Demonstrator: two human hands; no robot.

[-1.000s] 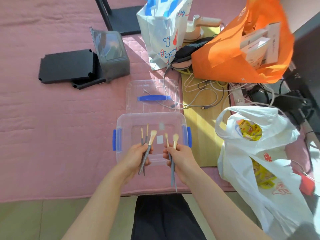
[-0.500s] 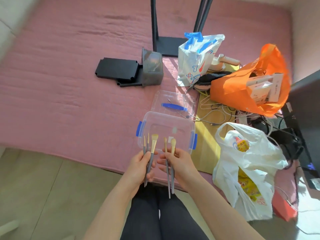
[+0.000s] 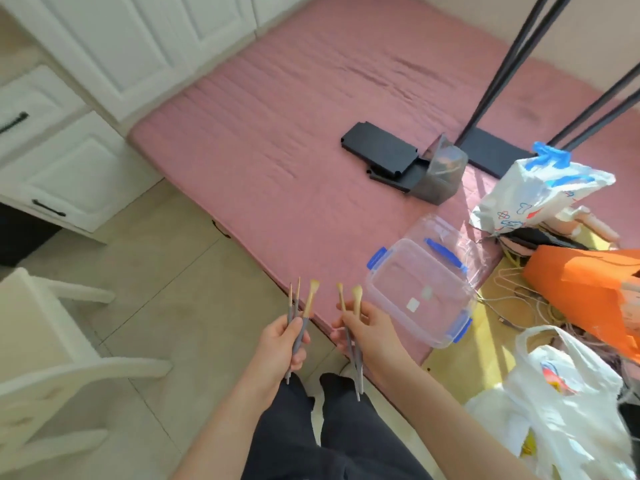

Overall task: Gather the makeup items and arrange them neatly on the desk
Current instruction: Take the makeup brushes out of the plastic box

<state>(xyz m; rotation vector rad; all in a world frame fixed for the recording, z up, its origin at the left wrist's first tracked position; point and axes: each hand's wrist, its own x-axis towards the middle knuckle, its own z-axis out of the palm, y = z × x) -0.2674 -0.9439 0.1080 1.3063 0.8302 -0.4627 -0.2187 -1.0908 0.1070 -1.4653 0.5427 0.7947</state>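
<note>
Gripping three brushes (image 3: 300, 318) upright: left hand (image 3: 282, 344); right hand (image 3: 369, 337) pinches two brushes (image 3: 351, 306), forearms extended.

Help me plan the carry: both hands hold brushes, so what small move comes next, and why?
Probably turn left toward the white drawers, likely the desk. The left hand grips three brushes, the right hand two, and the box on the pink mat holds no brushes, so gathering seems done.

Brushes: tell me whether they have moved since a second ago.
Yes. The brushes, then held over the clear box, are now left of it, over the edge of the pink mat, in the left hand and right hand.
</note>
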